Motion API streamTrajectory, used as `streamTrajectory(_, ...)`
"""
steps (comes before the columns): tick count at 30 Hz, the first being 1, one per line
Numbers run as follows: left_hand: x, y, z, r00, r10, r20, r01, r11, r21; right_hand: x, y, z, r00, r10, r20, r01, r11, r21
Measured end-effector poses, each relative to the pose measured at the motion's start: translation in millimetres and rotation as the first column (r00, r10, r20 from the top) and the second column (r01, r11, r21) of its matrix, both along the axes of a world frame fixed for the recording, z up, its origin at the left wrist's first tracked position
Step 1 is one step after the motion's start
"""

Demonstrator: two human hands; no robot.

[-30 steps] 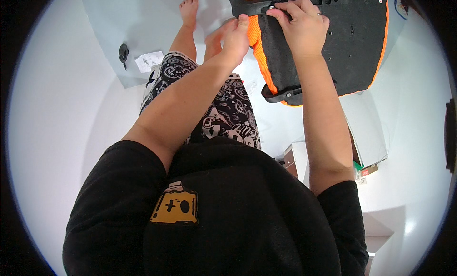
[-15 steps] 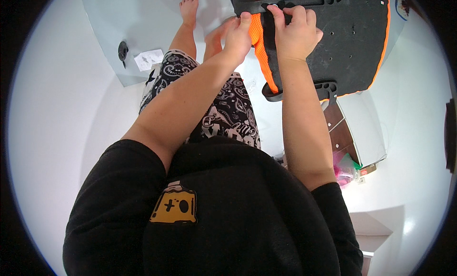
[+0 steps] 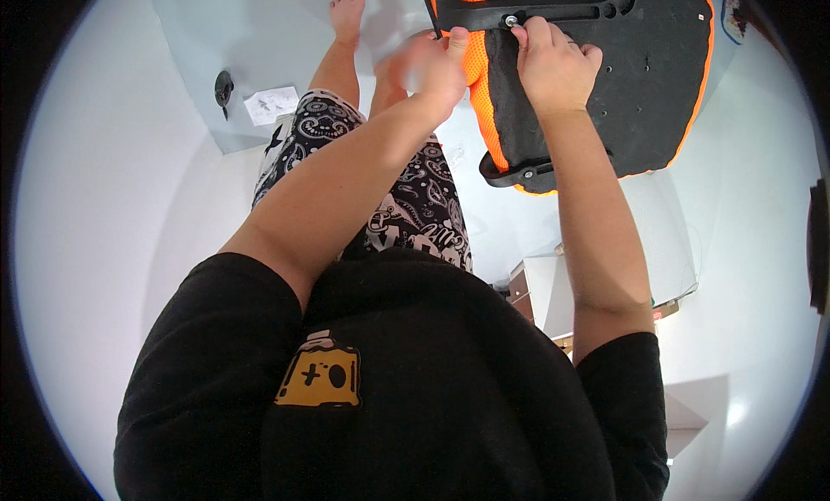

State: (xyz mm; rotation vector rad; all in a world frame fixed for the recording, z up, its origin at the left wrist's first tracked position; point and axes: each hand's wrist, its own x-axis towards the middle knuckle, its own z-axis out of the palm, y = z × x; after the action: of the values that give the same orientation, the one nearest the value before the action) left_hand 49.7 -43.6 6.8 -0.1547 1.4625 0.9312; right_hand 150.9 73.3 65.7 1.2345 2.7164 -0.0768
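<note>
An upturned seat [image 3: 575,112] with a black underside and orange mesh edging fills the upper right. Across its far part runs a black armrest bracket [image 3: 566,11], with a silver bolt [image 3: 511,21] in it. My right hand [image 3: 560,69] is closed in a pinch, thumb and fingertips against the right side of this bolt. Beside the orange mesh, near the bracket's left end, is my left hand [image 3: 439,76], thumb pointing up. Its other fingers are blurred and partly hidden. A second bracket [image 3: 519,172] lies along the seat's near side, with its own bolt.
My bare foot [image 3: 347,15] stands on the grey floor mat. Left of my legs lie a printed paper sheet [image 3: 271,105] and a small black object [image 3: 224,89]. A white cabinet with brown drawer fronts [image 3: 520,289] is partly hidden by my right arm.
My right hand has shifted right, uncovering the bolt under its fingers. The seat sits slightly lower and further right. My left hand has moved slightly and is blurred.
</note>
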Motion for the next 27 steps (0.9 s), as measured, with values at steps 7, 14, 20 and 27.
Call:
streamTrajectory(7,-18.9,17.6,49.4,0.812,-0.474,-0.341,0.456,0.879,-0.139,-35.8,-43.7,3.7,0.828,-0.559,0.053,0.561,0.823,-0.084)
streamTrajectory(14,-22.3,16.4,45.2,0.745,-0.541,-0.389,0.542,0.832,-0.119,-54.2,-52.1,11.1,0.620,-0.784,0.007,0.748,0.589,-0.307)
streamTrajectory(20,15.4,-5.1,-1.9,0.994,0.100,-0.043,-0.083,0.952,0.296,-15.7,-30.5,25.6,0.906,-0.419,-0.061,0.385,0.874,-0.297)
streamTrajectory(27,23.1,-31.5,-20.8,0.966,0.173,0.192,-0.198,0.973,0.120,-3.2,-24.4,36.9,0.892,-0.452,-0.008,0.414,0.823,-0.389)
